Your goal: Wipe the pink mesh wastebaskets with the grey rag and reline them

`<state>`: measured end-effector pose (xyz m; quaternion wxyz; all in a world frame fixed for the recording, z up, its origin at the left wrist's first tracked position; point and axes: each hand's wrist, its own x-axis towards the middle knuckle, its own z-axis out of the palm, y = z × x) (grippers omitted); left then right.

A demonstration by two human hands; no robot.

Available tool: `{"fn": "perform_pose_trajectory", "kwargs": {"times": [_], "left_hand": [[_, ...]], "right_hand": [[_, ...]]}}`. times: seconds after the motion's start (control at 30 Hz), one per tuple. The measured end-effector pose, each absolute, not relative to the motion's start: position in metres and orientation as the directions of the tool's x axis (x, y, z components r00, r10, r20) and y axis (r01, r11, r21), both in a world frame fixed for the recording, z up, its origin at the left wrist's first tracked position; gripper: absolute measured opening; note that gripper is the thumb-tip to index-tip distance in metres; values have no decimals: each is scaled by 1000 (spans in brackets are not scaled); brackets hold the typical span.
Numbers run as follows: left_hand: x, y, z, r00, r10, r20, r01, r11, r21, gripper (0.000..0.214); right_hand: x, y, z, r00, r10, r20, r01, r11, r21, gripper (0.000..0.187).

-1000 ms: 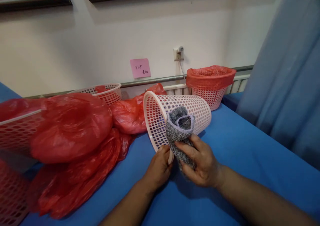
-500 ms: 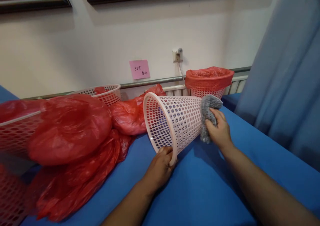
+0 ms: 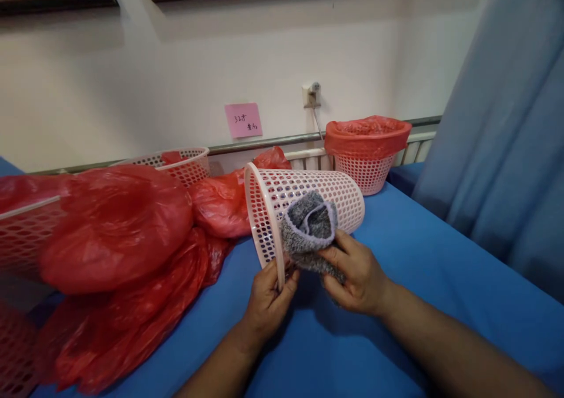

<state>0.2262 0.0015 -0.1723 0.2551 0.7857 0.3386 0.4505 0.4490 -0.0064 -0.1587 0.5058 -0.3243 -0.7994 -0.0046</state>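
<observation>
A pink perforated plastic basket (image 3: 304,195) lies on its side on the blue table (image 3: 414,257), its mouth facing left toward me. My left hand (image 3: 268,295) is closed on the lower rim of the basket. My right hand (image 3: 356,272) is closed on a grey fuzzy cloth (image 3: 308,230) with a pale edge, pressed against the basket's near side wall.
Crumpled red plastic bags (image 3: 132,251) are piled at the left over more pink baskets (image 3: 183,163). A red-lined basket (image 3: 368,148) stands upright at the back by the wall. A pink note (image 3: 244,120) is stuck to the wall. A blue curtain (image 3: 506,140) hangs at right.
My right hand has brought the grey cloth from the basket's bottom end back along the near side toward the rim. The basket has turned slightly in my left hand.
</observation>
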Motion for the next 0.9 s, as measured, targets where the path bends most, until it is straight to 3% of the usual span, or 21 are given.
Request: {"fn": "perform_pose_trajectory", "kwargs": {"times": [0.07,0.13,0.2,0.27,0.33,0.43,0.53,0.63,0.77,0.9], "left_hand": [[226,2,-173,392,746,539,320,-659,680,32],[227,1,-174,458,712,532,344,-694,633,35],[229,1,-175,537,676,506,368,-727,580,38],[232,0,-177,602,657,454,394,-738,547,38],[234,1,-180,646,663,378,435,-727,532,37],[237,5,-184,652,692,310,494,-698,518,41],[237,8,-186,631,708,318,506,-686,523,47],[237,11,-186,623,716,315,522,-681,514,50],[235,15,-185,610,734,300,554,-665,500,52],[233,15,-187,626,727,282,554,-669,496,52]], "right_hand": [[462,9,-164,-78,572,817,643,655,-397,51],[483,31,-171,196,621,759,702,452,-551,49],[505,53,-178,406,646,646,662,279,-696,49],[518,64,-180,487,651,582,617,215,-757,49],[515,59,-179,439,637,634,642,271,-717,49],[485,26,-169,183,569,802,713,485,-507,51],[452,-11,-159,-118,460,880,625,723,-294,60],[444,-18,-157,-207,418,884,549,798,-249,60],[479,25,-170,92,580,810,695,545,-469,49],[528,73,-187,496,726,476,584,127,-802,48]]}}
